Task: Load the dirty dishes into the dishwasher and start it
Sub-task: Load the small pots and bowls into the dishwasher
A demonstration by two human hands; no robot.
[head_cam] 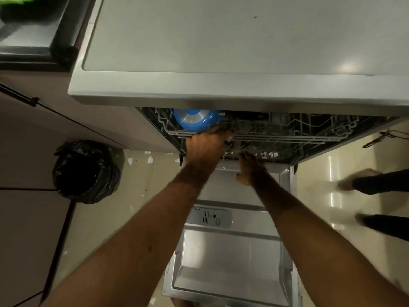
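Now L hand (204, 147) curls fingers over rack (287, 135) front rail — blue bowl (194, 120) just beyond them. R hand (251, 170) fingertips hidden at dishwasher (221, 262) opening — grip: can't tell.

Dim, yellowish indoor light falls from overhead. A soft round glare spot sits toward the right of the grey counter (243, 41), and streaks of shine lie on the floor (327, 196) at right. The open dishwasher door (232, 258) gleams dully, while the rack (287, 131) under the counter's overhang lies in deep shadow. The bin bag (86, 171) is nearly black, its detail lost. Feet (358, 178) at the right edge smear with motion blur. Straight edges bow outward, and the whole picture is soft.
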